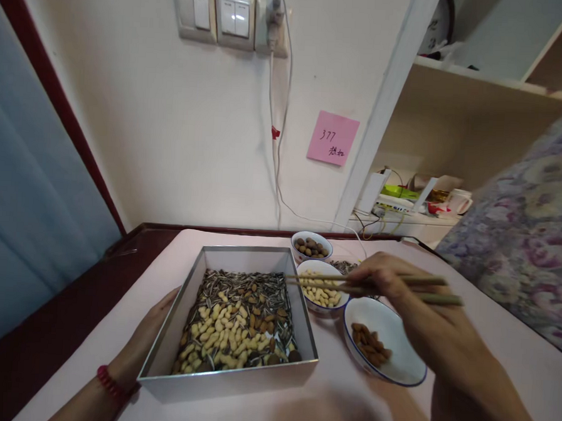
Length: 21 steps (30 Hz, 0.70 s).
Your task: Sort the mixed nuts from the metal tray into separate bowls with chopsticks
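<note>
Chopsticks (pixel 439 299) fill my right grip (pixel 415 305); left grip (pixel 150 326), closure unclear, flanks still-mixed box (pixel 227 383) at nine; sorted almonds (pixel 370 346), three o'clock.

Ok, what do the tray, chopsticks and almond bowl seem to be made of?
Tray: probably metal, satin grey; thin, straight walls and a bright rim suggest it.
Chopsticks: likely bamboo or wood, by their tan-brown colour; blur hides the finish.
Almond bowl: smooth, white with a blue rim, so glazed ceramic or enamelled metal.
</note>
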Motion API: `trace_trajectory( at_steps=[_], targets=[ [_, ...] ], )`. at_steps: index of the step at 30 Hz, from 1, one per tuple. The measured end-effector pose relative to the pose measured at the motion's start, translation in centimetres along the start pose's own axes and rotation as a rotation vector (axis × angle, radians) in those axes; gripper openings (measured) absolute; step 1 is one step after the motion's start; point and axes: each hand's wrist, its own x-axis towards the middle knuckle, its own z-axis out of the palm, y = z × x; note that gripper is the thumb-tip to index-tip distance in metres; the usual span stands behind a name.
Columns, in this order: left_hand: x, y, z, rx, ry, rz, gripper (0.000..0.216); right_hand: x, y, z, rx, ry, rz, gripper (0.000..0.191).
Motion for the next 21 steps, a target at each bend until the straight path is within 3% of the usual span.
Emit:
trace_trajectory(
  at_steps=[3,5,13,21],
  targets=[
    [-0.2,0.1,0.3,-0.011,0.001,0.003,0.08,0.6,-0.1,2.0,-0.036,-0.242,0.076,0.038],
    [-0.4,0.3,0.5,0.008,0.01,0.008,0.078,0.8,0.0,3.1,-0.04,-0.301,0.112,0.041],
    [-0.4,0.0,0.5,-0.005,0.041,0.024,0.063,1.1,1.4,5.9,-0.063,-0.296,0.166,0.042],
    [0.4,-0.9,-0.4,-0.003,0.03,0.03,0.055,0.9,2.1,6.7,-0.108,-0.287,0.158,0.042]
  ],
)
